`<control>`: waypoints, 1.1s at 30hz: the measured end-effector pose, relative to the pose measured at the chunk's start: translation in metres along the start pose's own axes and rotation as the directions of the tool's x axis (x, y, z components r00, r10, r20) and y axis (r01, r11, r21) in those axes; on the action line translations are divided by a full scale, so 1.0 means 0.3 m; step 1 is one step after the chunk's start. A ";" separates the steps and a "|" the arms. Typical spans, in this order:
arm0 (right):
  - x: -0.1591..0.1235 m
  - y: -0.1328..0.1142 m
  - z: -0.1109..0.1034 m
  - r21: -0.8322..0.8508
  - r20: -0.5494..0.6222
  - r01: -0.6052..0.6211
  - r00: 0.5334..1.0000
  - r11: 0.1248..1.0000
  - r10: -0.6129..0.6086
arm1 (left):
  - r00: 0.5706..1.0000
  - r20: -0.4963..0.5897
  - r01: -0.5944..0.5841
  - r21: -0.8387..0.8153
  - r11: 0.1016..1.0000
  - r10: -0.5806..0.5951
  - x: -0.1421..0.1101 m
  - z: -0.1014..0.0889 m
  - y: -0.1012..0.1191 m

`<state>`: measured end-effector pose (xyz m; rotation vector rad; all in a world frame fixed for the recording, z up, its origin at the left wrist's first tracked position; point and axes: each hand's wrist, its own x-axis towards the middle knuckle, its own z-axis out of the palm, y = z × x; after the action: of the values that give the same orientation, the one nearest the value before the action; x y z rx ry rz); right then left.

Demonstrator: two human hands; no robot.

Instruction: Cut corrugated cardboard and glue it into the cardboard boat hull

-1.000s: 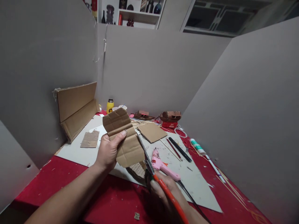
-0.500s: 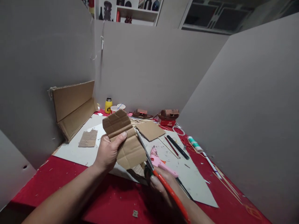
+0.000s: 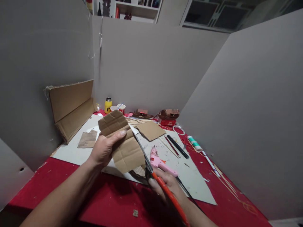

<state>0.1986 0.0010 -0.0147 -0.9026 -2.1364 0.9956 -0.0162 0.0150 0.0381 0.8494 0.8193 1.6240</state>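
My left hand [image 3: 105, 146] is closed on a creased piece of brown cardboard [image 3: 129, 151], its thumb lying across the top face. In my right hand [image 3: 165, 183] is a pair of orange-handled scissors [image 3: 167, 189]; the fingers wrap the handles. The long blades run along the cardboard's right edge, close to or touching it. Partly hidden beneath the cardboard and my right hand is a dark-rimmed piece [image 3: 139, 171] with a pale inside. A pink glue gun [image 3: 163, 164] lies just beyond my right hand on the pale board [image 3: 201, 186].
A flat cardboard square [image 3: 151, 130], dark sticks [image 3: 178, 147] and a ribbed cardboard piece [image 3: 87, 139] lie on the board. Folded cardboard [image 3: 72, 107] leans at the left wall. Behind stand a yellow bottle [image 3: 108, 105], cups [image 3: 120, 108] and small brown model boats [image 3: 168, 113].
The whole view has shifted slightly. My left hand and the cardboard have moved a little left, and the scissor blades look closer together along the cardboard's edge.
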 end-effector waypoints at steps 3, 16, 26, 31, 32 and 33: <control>0.004 0.007 -0.002 -0.026 0.021 0.028 0.999 0.999 -0.028 | 1.000 -0.014 -0.027 0.046 0.999 0.028 0.003 -0.006 0.006; -0.005 0.030 0.018 0.041 0.006 0.012 1.000 0.999 -0.013 | 0.999 -0.024 -0.047 0.056 0.997 0.048 -0.019 0.016 -0.037; 0.009 0.019 0.018 0.000 -0.013 0.070 0.997 0.998 -0.070 | 0.999 0.003 0.043 -0.036 0.998 -0.042 -0.032 0.026 -0.043; 0.007 0.011 0.011 0.016 -0.014 0.049 0.999 0.999 -0.049 | 0.998 0.028 0.061 -0.012 0.998 -0.060 -0.037 0.030 -0.048; 0.005 0.011 0.012 0.023 -0.017 0.042 0.999 0.999 -0.041 | 0.998 0.032 0.054 -0.009 0.999 -0.054 -0.036 0.028 -0.048; 0.003 0.012 0.013 0.029 -0.020 0.039 0.999 0.999 -0.038 | 0.998 0.036 0.052 -0.008 0.999 -0.051 -0.035 0.026 -0.048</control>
<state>0.1961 0.0018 -0.0194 -0.8505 -2.1095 0.9926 -0.0006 0.0080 0.0286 0.8423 0.8025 1.5622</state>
